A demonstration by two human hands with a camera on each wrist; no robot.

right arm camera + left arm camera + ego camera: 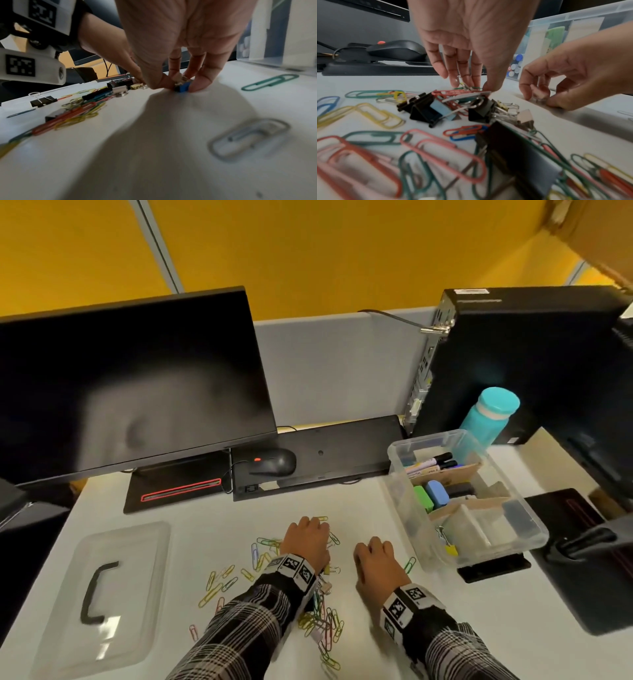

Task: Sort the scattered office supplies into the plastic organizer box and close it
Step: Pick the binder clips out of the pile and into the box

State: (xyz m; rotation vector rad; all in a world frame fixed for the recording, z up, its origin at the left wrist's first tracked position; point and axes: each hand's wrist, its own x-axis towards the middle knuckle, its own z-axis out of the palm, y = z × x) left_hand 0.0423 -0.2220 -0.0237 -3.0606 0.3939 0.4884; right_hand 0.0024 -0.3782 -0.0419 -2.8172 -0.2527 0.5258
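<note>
Coloured paper clips and black binder clips lie scattered on the white desk. My left hand reaches down onto the pile, its thumb and fingers pinching paper clips at the top. To its right, my right hand pinches a small blue binder clip that rests on the desk. In the head view, the left hand and right hand sit side by side. The clear organizer box stands open at the right, with markers, erasers and cardboard dividers inside. Its clear lid lies at the left.
A monitor, its base, a black mouse and a keyboard line the back. Behind the box stand a teal bottle and a PC tower. A green clip and a grey clip lie near the right hand.
</note>
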